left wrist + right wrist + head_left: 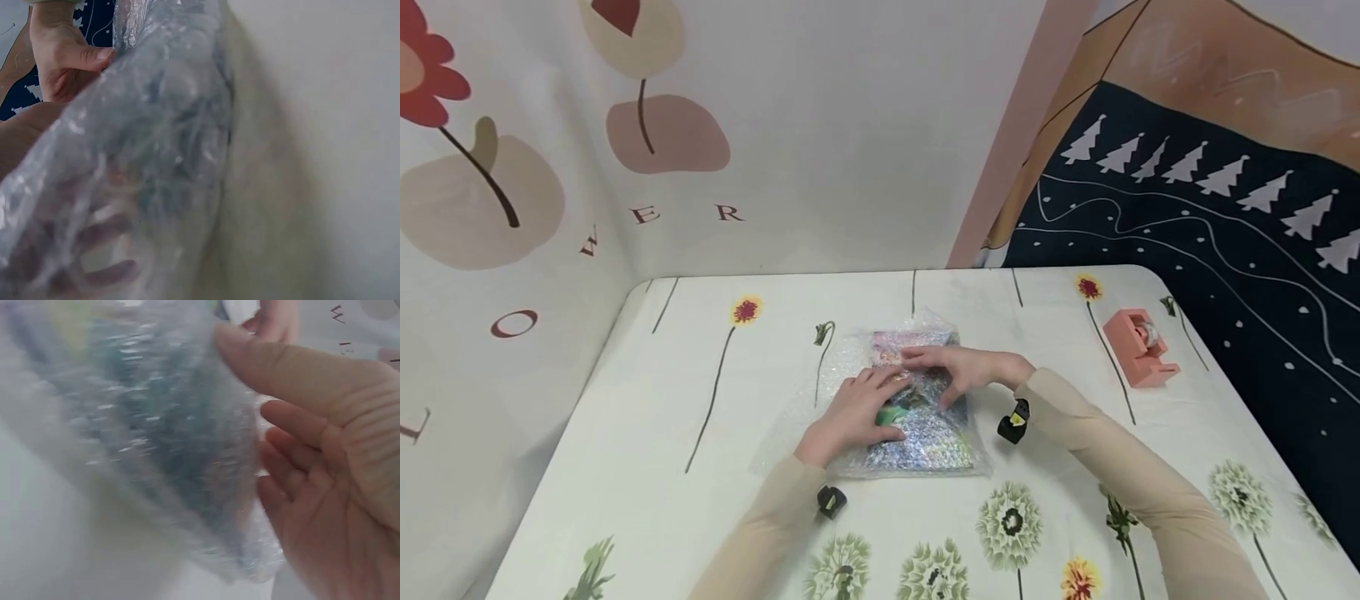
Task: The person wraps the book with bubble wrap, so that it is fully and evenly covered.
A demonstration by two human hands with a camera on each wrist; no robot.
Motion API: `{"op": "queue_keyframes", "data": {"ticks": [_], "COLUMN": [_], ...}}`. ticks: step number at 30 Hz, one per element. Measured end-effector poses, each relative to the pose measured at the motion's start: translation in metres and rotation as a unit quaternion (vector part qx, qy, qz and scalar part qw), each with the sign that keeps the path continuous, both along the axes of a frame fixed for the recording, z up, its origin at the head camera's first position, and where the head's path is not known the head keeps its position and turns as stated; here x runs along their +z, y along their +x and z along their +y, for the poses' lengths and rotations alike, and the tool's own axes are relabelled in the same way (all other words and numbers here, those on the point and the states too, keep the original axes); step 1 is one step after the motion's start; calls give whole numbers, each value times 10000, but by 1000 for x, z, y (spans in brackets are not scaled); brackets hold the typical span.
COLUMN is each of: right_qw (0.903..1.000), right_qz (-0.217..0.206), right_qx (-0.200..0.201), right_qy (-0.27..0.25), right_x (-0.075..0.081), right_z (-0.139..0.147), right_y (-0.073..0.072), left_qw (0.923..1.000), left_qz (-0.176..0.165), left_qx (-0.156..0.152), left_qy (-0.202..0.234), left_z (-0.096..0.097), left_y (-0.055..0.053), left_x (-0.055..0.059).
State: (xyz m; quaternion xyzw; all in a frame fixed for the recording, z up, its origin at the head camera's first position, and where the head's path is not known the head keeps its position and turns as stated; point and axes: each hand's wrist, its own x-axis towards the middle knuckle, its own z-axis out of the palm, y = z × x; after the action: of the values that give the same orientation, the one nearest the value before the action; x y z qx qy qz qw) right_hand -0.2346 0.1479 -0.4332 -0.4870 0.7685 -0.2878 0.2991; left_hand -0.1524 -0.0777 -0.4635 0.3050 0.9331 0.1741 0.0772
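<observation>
A flat, colourfully printed item (pixel 917 446) lies on the table inside clear bubble wrap (pixel 857 350), its wrap spreading out loose on the left side. My left hand (pixel 861 408) rests on top of it with fingers spread, pointing up and right. From the right, my right hand (pixel 966 367) lays its stretched fingers on the upper part, thumb apart and pointing down. In the left wrist view, bubble wrap (pixel 169 125) covers much of the frame and left fingers (pixel 106 244) show through it. The right wrist view has the thumb and loosely bent fingers against the wrap (pixel 156 425).
A pink tape dispenser (pixel 1138 350) with a tape roll stands at the right of the table. A white cloth with printed flowers covers the table (pixel 647 433). Printed curtains (pixel 835 150) hang behind, and a dark one with trees (pixel 1187 208) hangs at the right.
</observation>
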Motion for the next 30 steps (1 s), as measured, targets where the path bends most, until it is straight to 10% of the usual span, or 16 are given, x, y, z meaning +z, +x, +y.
{"op": "queue_keyframes", "data": {"ticks": [9, 20, 30], "right_qw": [9818, 9973, 9937], "right_qz": [1745, 707, 1077], "right_qx": [-746, -175, -303], "right_qy": [-118, -57, 58], "right_x": [-18, -8, -13], "right_z": [11, 24, 19], "right_y": [18, 11, 17], "left_qw": [9998, 9999, 9999], "left_qz": [-14, -79, -90], "left_qx": [-33, -35, 36], "left_qy": [-194, -112, -70], "left_z": [2, 4, 1], "left_y": [-3, -3, -3], "left_x": [1, 2, 2]}}
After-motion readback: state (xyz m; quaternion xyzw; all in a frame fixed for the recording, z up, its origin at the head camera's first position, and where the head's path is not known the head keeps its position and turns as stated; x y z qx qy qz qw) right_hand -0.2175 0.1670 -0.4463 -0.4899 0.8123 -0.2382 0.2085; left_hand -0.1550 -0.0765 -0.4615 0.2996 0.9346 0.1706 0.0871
